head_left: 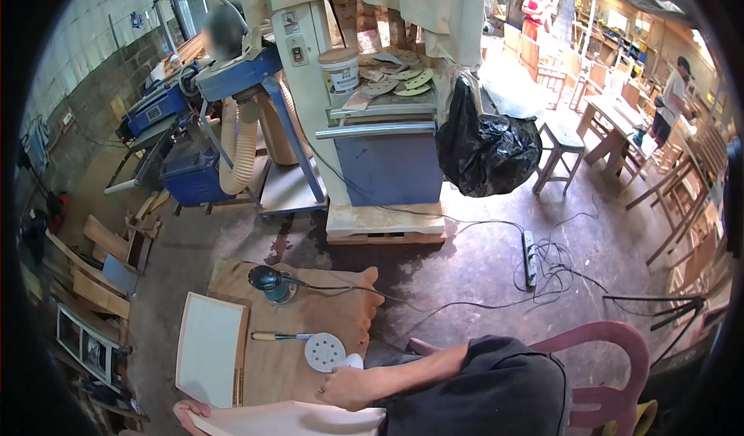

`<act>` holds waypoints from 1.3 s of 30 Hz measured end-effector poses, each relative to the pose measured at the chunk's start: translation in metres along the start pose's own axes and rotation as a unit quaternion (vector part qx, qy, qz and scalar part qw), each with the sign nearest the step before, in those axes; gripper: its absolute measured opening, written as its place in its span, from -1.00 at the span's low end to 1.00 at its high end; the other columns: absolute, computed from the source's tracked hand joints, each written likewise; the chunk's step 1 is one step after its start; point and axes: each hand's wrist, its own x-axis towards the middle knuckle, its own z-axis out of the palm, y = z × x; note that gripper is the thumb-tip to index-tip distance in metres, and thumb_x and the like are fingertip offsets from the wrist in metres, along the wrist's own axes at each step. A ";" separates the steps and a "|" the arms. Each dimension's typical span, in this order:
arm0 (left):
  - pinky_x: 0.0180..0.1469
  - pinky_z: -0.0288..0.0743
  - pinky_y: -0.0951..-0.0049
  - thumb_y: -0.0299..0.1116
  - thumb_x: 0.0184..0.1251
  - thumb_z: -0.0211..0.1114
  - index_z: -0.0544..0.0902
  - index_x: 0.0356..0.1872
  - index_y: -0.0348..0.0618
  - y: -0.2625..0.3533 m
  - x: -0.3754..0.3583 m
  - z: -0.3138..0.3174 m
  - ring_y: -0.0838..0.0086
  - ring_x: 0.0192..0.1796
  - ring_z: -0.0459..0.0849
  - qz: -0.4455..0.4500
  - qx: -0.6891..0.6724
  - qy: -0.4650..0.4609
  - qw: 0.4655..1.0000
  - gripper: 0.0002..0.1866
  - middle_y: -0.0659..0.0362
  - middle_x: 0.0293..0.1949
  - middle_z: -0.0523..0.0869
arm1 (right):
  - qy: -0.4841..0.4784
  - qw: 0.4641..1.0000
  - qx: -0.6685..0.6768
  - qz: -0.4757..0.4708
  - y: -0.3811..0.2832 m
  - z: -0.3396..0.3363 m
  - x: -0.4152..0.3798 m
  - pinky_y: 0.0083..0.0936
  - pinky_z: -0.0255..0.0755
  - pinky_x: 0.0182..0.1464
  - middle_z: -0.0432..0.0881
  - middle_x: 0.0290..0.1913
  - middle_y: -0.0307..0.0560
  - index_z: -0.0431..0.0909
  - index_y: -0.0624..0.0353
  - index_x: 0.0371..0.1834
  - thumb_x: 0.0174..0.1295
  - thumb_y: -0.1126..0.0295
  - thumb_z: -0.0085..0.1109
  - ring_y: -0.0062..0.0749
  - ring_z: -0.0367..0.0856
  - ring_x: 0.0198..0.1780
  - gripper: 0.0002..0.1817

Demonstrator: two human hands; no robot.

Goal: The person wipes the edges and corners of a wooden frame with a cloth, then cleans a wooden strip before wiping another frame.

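Observation:
My left hand (190, 416) is at the bottom left, its fingers wrapped around the end of a pale wooden panel (287, 419). The panel lies across the bottom of the view, up to my dark clothing. My right hand (349, 389) is closed just above the panel's upper edge; what its fingers hold, if anything, is hidden. Beside it lie a round sanding disc (325, 352) with holes and a small white piece (354, 361). A chisel (280, 336) with a wooden handle lies left of the disc. Farther up stands a corded sander (273, 282).
A second pale panel (209, 351) lies on the brown sheet (310, 312). The sander's cord runs right toward a power strip (529, 259) and tangled cables. A machine cabinet (387, 165), a black bag (488, 145) and a stool (561, 145) stand beyond. Two people are in the background.

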 end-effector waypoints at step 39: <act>-0.06 0.63 -0.13 -0.12 0.62 0.03 0.34 0.41 -0.20 0.025 -0.030 0.028 -0.05 -0.13 0.72 0.474 0.298 0.112 0.821 -0.49 -0.13 -0.17 0.73 | 0.373 0.833 0.313 -0.264 -0.059 -0.016 -0.003 -0.13 0.48 0.29 0.65 0.18 0.27 0.54 0.30 0.27 0.37 0.45 0.12 0.12 0.62 0.24 -0.59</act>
